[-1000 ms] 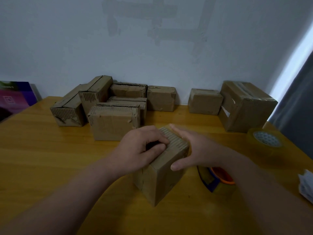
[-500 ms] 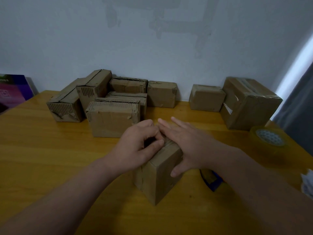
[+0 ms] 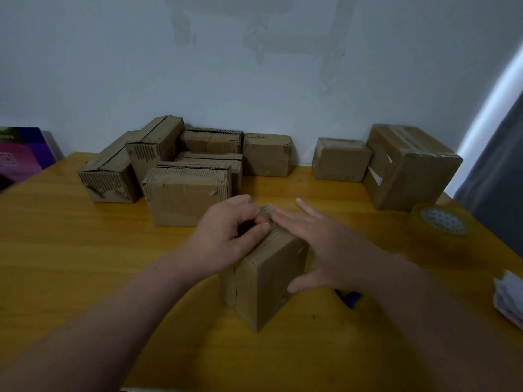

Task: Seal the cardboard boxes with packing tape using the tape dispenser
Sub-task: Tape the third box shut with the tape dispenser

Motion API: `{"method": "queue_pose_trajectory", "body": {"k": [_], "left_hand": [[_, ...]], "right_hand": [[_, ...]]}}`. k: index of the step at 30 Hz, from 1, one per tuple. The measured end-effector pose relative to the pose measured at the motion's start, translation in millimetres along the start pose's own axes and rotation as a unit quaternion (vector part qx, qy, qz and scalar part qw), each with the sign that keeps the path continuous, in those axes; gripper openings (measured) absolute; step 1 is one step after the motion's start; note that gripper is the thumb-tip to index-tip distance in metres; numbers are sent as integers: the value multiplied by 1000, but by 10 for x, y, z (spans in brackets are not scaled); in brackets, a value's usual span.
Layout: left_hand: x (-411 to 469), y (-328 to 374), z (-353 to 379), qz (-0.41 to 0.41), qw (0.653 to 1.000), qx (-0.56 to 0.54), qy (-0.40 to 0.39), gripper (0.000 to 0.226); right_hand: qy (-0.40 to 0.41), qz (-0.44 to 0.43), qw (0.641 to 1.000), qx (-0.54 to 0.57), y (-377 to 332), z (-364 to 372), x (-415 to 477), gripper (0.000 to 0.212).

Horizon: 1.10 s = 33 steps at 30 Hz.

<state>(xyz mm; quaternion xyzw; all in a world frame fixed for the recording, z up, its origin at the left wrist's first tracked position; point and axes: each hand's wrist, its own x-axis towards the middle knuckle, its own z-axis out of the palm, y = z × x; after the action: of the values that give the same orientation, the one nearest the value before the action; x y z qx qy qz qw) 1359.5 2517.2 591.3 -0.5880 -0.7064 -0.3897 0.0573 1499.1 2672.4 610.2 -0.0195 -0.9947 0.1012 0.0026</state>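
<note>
No text, brand or number legible anywhere in view.
- Purple-magenta panel [image 3: 19, 157], 9 o'clock edge: faint white square emblem [image 3: 4, 161], too blurred to read.
- Large box [image 3: 410, 171], 2 o'clock: small white label [image 3: 375, 176] on left face, reddish mark on it, wording unreadable.
- Tape roll [image 3: 441, 224], 3 o'clock: patterned core, no print discernible.
- Near box [image 3: 266, 281], centre: plain cardboard, no marking legible.
- Box cluster [image 3: 184, 190], 11 o'clock: same finding.

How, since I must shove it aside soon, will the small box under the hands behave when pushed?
The small box stands on end and looks taller than wide, so a high push could tip it. Its frayed corrugated top suggests soft, dentable cardboard. The glossy table probably lets it slide if pushed low.
</note>
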Motion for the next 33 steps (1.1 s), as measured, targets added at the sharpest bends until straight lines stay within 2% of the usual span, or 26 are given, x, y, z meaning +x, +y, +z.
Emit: {"method": "queue_pose_trajectory", "body": {"k": [4,7,12,16,18,22,26,29,31,33], "left_hand": [[11,26,-2,1,1000,9,-3,29],[14,67,-15,-8,1000,22,-15,27],[33,125,-47,-30,998,42,-25,32],[64,211,-72,-51,994,87,-43,51],[80,289,-73,-86,987,116,-71,56],[94,361,-62,-153,975,106,-123,58],[108,371,-128,-209,965,78,-138,74],[88,335,-175,-203,975,7,-92,82],[48,279,-213,-217,970,-76,-75,91],[-7,195,-249,-234,956,-151,-96,99]], "right_hand": [[29,7,999,19,24,8,-160,107],[58,9,998,36,66,34,-268,97],[147,45,983,102,66,28,-392,66],[280,107,943,145,120,150,-436,36],[277,177,937,121,171,232,-441,30],[147,331,932,13,221,377,-439,32],[90,384,919,19,234,462,-368,47],[114,385,915,26,251,481,-307,50],[168,397,901,44,280,422,-305,47],[235,374,892,98,321,361,-319,39]]}}
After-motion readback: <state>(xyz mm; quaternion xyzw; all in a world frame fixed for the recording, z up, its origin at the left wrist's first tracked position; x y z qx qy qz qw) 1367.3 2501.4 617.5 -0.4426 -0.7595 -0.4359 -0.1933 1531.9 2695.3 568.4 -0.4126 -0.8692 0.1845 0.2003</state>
